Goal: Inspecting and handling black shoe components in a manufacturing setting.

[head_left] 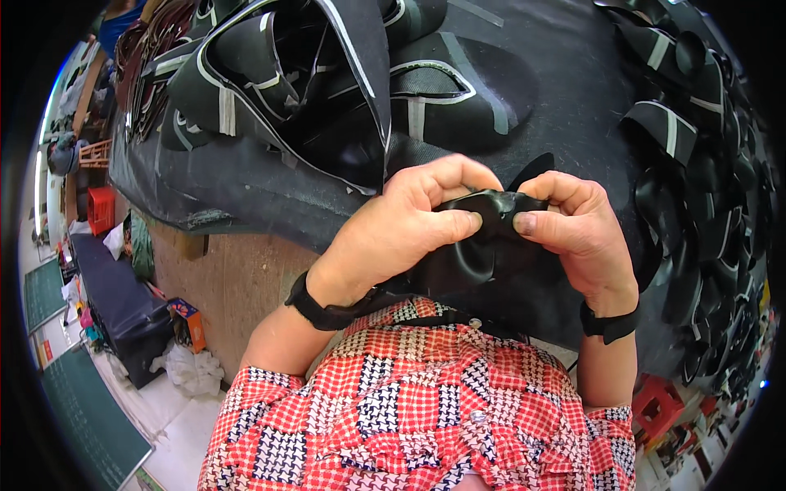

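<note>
Close in front of my chest, both hands pinch the upper edge of a glossy black leather piece (pixel 463 258), which looks like a shoe upper. My left hand (pixel 401 209) grips it between thumb and bent fingers. A short way to the right, my right hand (pixel 577 233) pinches the same edge, its thumb pressed on the face of the piece. The thumbs are slightly apart, with a small puckered bit of leather between them. Below them the piece hangs down in soft folds, and my fingertips behind it are hidden.
Black shoe uppers (pixel 458 98) with pale tape along their seams lie at the far left of the black-covered table (pixel 573 90). More taped black pieces (pixel 671 131) are heaped along the right side. A dark padded bench (pixel 115 303) and a red stool (pixel 101 210) stand at left.
</note>
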`<state>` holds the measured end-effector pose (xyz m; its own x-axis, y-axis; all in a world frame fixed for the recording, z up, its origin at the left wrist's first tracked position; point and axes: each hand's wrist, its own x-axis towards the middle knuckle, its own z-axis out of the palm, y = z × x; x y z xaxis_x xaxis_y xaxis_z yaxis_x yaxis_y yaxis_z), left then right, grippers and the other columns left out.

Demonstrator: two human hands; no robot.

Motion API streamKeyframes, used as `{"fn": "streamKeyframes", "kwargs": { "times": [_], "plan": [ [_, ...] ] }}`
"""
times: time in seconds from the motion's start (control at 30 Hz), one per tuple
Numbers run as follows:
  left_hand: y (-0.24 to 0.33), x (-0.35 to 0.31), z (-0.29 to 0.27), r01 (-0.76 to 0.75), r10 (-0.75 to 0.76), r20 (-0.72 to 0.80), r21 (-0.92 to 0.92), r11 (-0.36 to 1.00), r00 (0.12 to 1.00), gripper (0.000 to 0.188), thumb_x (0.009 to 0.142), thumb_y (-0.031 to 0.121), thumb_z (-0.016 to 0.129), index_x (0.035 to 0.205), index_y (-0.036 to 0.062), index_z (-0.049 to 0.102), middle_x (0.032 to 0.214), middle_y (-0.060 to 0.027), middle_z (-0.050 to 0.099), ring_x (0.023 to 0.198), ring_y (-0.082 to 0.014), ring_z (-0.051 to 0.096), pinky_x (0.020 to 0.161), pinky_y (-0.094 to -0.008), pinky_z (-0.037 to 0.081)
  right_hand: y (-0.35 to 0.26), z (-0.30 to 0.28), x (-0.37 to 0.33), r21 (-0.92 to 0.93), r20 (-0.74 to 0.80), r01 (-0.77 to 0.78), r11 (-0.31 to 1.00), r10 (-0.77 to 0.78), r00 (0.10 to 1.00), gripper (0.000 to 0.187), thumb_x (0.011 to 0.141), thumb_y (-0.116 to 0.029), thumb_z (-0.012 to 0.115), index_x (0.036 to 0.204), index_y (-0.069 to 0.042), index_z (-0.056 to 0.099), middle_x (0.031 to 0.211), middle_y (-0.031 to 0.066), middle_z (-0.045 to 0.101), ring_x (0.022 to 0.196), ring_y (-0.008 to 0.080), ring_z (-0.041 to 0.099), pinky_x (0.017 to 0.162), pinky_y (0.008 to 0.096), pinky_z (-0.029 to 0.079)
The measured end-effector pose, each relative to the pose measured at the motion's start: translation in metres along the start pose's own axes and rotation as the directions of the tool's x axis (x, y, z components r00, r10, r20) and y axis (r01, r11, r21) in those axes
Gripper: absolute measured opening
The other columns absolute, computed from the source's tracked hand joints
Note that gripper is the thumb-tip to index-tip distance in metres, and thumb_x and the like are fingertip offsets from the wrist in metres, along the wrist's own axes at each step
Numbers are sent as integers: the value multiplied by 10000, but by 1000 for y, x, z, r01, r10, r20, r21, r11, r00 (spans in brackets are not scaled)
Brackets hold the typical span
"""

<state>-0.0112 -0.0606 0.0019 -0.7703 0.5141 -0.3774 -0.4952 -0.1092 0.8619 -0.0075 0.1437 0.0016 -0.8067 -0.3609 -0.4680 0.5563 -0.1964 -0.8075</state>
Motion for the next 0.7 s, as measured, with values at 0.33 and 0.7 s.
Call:
{"fn": "streamKeyframes", "kwargs": {
  "times": [0.33,0.7],
  "plan": [
    [-18,-10,10,-395,795,45,884,250,604,213,677,45,724,877,34,651,904,-78,654,811,-235,599,710,-297,484,12,36,-14,-455,-235,192,869,-326,916,162,709,-3,692,862,29,646,631,-72,503,519,-21,374,455,168,290],
    [-23,-9,0,-366,772,-19,873,323,636,145,712,19,684,852,17,648,868,-107,667,777,-225,647,679,-295,515,23,47,0,-638,-146,295,711,-488,861,182,667,29,684,843,6,645,666,-18,475,521,15,375,474,192,314]
  ]
}}
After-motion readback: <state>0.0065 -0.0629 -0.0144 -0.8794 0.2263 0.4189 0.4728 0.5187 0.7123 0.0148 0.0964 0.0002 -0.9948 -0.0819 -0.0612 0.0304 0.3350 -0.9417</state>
